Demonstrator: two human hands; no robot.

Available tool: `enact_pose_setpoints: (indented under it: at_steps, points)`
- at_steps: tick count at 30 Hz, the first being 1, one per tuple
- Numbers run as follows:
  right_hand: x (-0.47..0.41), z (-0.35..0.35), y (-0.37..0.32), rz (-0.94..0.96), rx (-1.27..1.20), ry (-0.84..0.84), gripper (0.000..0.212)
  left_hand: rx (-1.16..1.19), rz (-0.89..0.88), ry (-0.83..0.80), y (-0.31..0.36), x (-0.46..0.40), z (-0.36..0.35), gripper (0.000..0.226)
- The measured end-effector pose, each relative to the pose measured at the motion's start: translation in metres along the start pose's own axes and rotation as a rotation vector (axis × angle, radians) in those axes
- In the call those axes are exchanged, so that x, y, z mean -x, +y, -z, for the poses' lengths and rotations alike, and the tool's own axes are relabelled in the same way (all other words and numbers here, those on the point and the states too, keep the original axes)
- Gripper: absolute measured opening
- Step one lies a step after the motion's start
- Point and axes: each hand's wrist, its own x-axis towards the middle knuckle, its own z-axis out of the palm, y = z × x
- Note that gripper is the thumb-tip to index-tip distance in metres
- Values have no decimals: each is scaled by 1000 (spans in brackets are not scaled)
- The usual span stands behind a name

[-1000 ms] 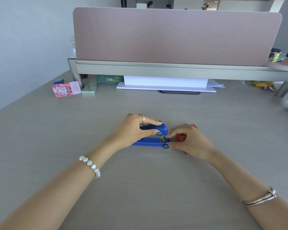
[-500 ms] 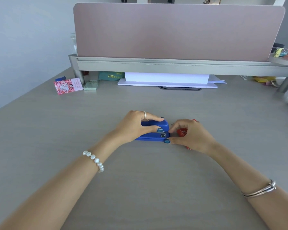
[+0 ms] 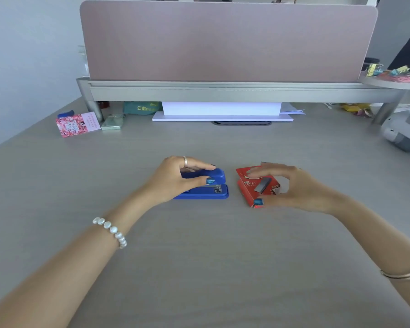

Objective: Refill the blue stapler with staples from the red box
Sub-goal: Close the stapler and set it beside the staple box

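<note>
Desk (image 3: 199, 268) carries blue stapler (image 3: 208, 190), clamped shut under left hand (image 3: 175, 181), just beside red box (image 3: 249, 185), where right hand (image 3: 294, 188), fingers apart, should pinch staple strip (image 3: 263, 185) squarely.

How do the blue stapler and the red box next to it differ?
The blue stapler is smooth moulded plastic; the red box is printed cardboard with a torn-open top. The stapler lies under the left hand, which grips it; the box sits below the right hand, whose fingers arch over it. A grey strip of staples shows at the box. Both rest on the grey desk.
</note>
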Motion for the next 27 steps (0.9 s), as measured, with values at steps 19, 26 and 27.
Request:
enact_pose_setpoints:
  at_steps: [19,26,27]
  points:
    - [-19,-18,24,122,267,208,33,-41,-53,58,-13,-23,-2,27]
    - [-63,-11,33,95,243,216,32,-80,-66,119,-33,-65,1,23]
    - [-71,-10,35,89,248,218,32,-77,-68,129,-36,-72,2,23]
